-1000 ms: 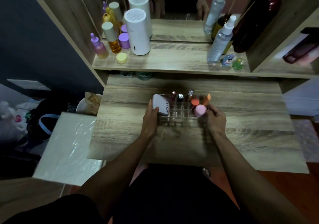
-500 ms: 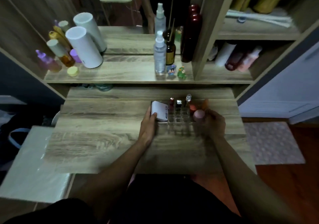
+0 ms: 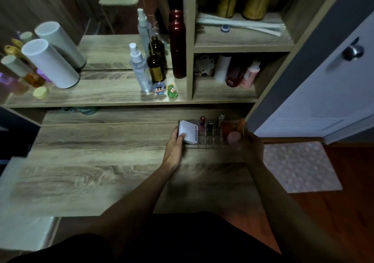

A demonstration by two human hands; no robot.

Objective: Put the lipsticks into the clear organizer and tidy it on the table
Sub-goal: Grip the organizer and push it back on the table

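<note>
gripping one organizer [image 3: 210,141], two hands [image 3: 174,147], three lipsticks [image 3: 202,123]

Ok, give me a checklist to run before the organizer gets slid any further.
1. Left hand on clear organizer end: ok.
2. Right hand on the other end: ok, though blurred.
3. Lipsticks upright in their slots: ok.
4. White compact seated securely: cannot tell, it tilts.
5. Organizer flat on table: cannot tell.
6. Room left at the table's right edge: not ok, very close.
</note>
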